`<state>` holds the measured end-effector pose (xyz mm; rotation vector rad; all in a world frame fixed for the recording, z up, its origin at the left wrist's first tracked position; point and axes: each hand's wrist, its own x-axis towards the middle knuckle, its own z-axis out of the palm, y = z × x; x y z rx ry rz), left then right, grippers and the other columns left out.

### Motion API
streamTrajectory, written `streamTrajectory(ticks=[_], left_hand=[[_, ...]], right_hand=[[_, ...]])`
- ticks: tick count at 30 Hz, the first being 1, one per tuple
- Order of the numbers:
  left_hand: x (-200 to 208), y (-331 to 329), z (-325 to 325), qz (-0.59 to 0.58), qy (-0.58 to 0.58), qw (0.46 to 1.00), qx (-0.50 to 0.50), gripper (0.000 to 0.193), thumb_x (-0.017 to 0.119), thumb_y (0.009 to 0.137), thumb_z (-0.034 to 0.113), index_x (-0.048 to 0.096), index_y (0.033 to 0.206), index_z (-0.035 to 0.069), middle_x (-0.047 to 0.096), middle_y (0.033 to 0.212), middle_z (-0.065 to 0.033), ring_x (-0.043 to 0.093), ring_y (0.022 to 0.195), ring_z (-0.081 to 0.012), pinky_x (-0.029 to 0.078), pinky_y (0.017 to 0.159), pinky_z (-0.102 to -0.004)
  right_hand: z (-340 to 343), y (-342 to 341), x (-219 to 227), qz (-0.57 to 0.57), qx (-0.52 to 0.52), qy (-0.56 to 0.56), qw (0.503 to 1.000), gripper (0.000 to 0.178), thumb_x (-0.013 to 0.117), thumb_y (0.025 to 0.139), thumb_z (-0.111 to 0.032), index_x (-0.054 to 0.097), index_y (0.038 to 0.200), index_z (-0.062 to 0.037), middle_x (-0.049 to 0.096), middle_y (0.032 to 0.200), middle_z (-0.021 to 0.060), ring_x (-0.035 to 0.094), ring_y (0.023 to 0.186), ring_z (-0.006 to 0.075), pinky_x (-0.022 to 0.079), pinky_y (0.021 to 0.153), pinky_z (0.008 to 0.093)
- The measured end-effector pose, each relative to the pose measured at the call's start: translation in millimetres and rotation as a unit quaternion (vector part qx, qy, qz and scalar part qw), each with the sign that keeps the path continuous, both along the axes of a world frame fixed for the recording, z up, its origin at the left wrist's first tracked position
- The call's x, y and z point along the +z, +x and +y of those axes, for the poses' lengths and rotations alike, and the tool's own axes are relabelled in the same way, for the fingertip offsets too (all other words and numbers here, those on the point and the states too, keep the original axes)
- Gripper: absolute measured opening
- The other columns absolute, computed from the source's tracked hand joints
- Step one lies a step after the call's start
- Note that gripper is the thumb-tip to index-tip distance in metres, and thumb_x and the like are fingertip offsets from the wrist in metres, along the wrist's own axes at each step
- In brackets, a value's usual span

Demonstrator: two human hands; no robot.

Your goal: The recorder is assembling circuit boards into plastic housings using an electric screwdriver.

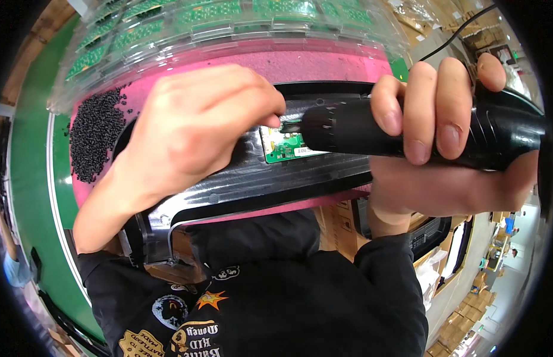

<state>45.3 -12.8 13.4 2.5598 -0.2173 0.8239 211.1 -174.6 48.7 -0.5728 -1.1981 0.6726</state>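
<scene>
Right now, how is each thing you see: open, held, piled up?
Black casing: open
Circuit board: inside the casing, partly hidden
Black tool: held, tip over the board; on or off unclear
Left hand: curled near the tool's tip
Right hand: gripping the tool
Small black pieces: heaped on pink mat
Clear trays: holding green boards

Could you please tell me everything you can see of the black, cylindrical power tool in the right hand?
The black, cylindrical power tool looks like plastic, with slots on its front collar, a thin dark tip and curved grooves farther back. It is held crosswise, tip pointing left over the green, flat circuit board. The bare right hand grips it, fingers wrapped over its body. The bare left hand has its fingertips beside the tip; whether they touch it is unclear.
</scene>
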Motion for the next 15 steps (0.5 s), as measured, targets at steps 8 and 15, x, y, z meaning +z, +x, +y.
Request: streamTrajectory(ticks=[8, 15], left_hand=[[-10.8, 4.1, 6.9, 0.116, -0.047, 0.991, -0.052, 0.013, 0.071, 0.077, 0.000, 0.063, 0.088, -0.002, 0.068, 0.089, -0.0120, 0.068, 0.081, -0.0292, 0.055, 0.067, -0.0355], [-18.9, 4.8, 6.9, 0.177, -0.001, 0.973, -0.149, 0.015, 0.071, 0.079, 0.010, 0.064, 0.090, 0.002, 0.069, 0.097, -0.0062, 0.067, 0.083, -0.0255, 0.055, 0.067, -0.0361]], right_hand=[[-1.6, 30.1, -19.4, -0.015, -0.134, -0.052, 0.989, 0.059, 0.047, 0.091, -0.061, 0.056, 0.110, -0.0063, 0.049, 0.066, -0.0005, 0.042, 0.052, 0.0121, 0.036, 0.058, 0.0317], [0.3, 28.9, -25.0, 0.023, -0.154, -0.091, 0.984, 0.054, 0.044, 0.092, -0.059, 0.055, 0.105, -0.0073, 0.047, 0.063, 0.0003, 0.041, 0.051, 0.0132, 0.037, 0.057, 0.0330]])
